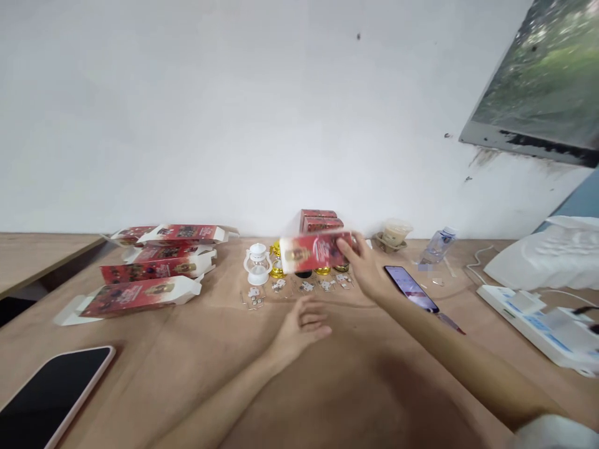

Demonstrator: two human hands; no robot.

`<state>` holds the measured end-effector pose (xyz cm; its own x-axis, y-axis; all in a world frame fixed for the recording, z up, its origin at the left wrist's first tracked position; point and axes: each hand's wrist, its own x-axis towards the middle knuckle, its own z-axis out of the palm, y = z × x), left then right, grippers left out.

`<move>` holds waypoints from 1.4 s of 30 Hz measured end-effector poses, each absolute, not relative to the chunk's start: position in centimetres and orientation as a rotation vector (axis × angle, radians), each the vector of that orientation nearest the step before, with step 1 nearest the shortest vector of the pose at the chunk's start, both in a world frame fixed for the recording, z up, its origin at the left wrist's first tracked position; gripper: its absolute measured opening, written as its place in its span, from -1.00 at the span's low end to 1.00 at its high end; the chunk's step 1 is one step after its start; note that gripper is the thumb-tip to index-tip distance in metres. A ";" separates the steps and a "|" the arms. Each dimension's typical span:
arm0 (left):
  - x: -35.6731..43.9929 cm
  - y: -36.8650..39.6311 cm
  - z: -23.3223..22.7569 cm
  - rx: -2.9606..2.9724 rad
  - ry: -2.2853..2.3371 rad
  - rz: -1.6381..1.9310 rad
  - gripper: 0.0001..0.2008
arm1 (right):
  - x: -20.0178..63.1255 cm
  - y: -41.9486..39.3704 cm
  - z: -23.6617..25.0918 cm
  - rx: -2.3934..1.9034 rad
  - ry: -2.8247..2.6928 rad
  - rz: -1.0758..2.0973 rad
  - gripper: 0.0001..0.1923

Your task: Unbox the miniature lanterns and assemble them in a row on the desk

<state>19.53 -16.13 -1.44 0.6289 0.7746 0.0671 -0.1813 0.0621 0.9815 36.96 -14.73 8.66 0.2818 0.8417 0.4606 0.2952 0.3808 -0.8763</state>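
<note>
My right hand (359, 260) grips one end of a red and white printed box (312, 251), lifted over the middle of the table and slightly blurred. Below it, my left hand (302, 327) is open, its fingers loosely bent and nothing in them. Behind the raised box stands a row of small lanterns: a white lantern (258, 265) at the left, a gold lantern (276, 260) beside it, and others partly hidden. In front of the row lie little groups of small metal parts and wire pieces (254, 298). Two closed red boxes (322, 221) stand against the wall.
Several opened red boxes (140, 296) lie piled at the left. A dark-screened phone (56, 393) is at the near left. To the right are a lit phone (412, 288), a lidded cup (394, 233), a clear bottle (438, 245) and a white power strip (538, 327).
</note>
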 end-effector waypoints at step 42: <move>14.8 -17.0 1.3 0.730 0.874 0.988 -0.35 | 35.3 -21.6 -1.7 -1.300 -0.978 0.635 -0.73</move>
<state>14.84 -17.01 1.30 0.2825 0.9172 -0.2809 -0.3910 0.3775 0.8394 35.26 -21.62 -1.68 0.4759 0.8479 0.2336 0.1315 0.1941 -0.9721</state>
